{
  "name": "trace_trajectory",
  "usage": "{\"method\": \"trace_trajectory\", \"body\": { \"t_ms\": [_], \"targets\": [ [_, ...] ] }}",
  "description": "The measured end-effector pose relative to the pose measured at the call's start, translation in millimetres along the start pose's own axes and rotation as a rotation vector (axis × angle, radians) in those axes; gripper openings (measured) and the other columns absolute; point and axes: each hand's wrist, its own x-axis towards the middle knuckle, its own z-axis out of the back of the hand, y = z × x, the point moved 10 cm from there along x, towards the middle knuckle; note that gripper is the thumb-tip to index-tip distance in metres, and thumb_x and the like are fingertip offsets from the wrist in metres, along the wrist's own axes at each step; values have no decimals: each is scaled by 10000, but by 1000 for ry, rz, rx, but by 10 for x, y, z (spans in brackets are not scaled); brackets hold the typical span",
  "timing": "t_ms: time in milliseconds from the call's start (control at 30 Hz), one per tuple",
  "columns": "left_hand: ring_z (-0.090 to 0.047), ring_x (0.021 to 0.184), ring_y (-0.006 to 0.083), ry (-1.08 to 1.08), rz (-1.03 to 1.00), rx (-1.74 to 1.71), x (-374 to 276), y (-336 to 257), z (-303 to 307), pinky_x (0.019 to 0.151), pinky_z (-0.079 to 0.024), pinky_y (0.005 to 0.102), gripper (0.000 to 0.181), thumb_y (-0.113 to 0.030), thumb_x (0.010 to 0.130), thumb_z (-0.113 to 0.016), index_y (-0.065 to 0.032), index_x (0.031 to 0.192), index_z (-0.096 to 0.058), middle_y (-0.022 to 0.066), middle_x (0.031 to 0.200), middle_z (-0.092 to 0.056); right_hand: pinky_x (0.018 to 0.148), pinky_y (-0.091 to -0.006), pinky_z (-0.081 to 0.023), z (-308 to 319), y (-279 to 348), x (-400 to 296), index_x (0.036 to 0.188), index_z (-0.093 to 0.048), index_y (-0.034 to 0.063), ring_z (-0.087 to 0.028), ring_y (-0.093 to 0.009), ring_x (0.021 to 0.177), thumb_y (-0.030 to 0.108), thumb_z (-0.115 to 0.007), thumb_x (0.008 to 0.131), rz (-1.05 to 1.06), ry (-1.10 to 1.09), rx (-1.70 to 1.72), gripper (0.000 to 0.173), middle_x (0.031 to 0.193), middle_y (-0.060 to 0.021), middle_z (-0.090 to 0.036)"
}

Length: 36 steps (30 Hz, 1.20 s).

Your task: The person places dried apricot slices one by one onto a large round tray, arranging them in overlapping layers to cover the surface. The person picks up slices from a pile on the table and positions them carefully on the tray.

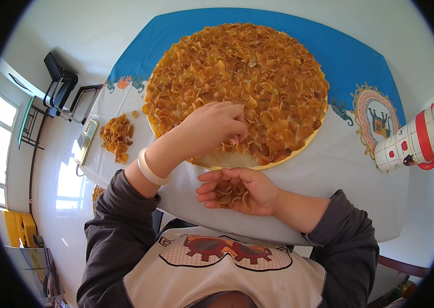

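Observation:
A large round woven tray (pixel 217 158) is covered with thin amber-brown dried slices (pixel 263 88), except for a bare patch at its near edge. My left hand (pixel 221 125), with a pale bangle on the wrist, reaches over the near part of the tray. Its fingers are bent down close to the slices; whether they pinch one is hidden. Just off the tray's near rim, my right hand (pixel 246 192) is cupped palm up and holds several loose slices (pixel 232 192). A small heap of similar slices (pixel 117 136) lies on the tablecloth to the left.
A blue and white tablecloth (pixel 355 154) with elephant prints covers the table. A cup with a red lid (pixel 411 140) stands at the right, and a phone-like object (pixel 87 141) lies at the left edge. Beyond are a black chair (pixel 61 82) and a yellow object (pixel 20 229).

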Motion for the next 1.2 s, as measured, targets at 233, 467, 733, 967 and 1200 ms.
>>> {"method": "trace_trajectory", "body": {
  "t_ms": [233, 467, 733, 967, 1200],
  "targets": [
    [-582, 957, 280, 17, 46, 3, -33, 21, -42, 802, -470, 393, 205, 43, 738, -619, -134, 839, -638, 32, 925, -561, 1057, -403, -474, -21, 5, 2, 1352, -562, 9, -611, -266, 1191, 328, -426, 1044, 0, 19, -6, 464, 1253, -170, -639],
    [-585, 951, 283, -26, 58, 2, -59, 52, -11, 797, -470, 395, 187, 36, 752, -641, -120, 854, -646, 39, 934, -578, 1107, -442, -425, -18, 1, 1, 1393, -512, -13, -581, -299, 1227, 326, -391, 1048, -6, -12, -32, 499, 1305, -204, -606],
    [-594, 963, 303, -107, 263, -88, -226, -25, 290, 828, -470, 400, 132, -79, 829, -696, -101, 957, -671, 84, 937, -623, 1066, -418, -469, 26, 2, 3, 1368, -551, 27, -596, -285, 1219, 334, -438, 1041, 2, -5, 11, 463, 1270, -168, -633],
    [-600, 1005, 308, -96, 225, 31, -399, -129, 162, 903, -449, 418, 335, -180, 801, -749, -98, 1106, -635, 81, 1031, -651, 1108, -469, -422, 10, -1, 0, 1388, -513, -23, -579, -317, 1234, 318, -407, 1043, -3, -45, 3, 497, 1273, -195, -623],
    [-604, 1017, 284, -5, 279, -7, -344, -45, -5, 942, -424, 404, 390, -187, 798, -752, -112, 1152, -608, 78, 1074, -645, 1091, -446, -438, 7, 2, 0, 1376, -530, -11, -586, -302, 1226, 321, -416, 1041, -4, -12, 2, 485, 1273, -188, -624]
  ]
}}
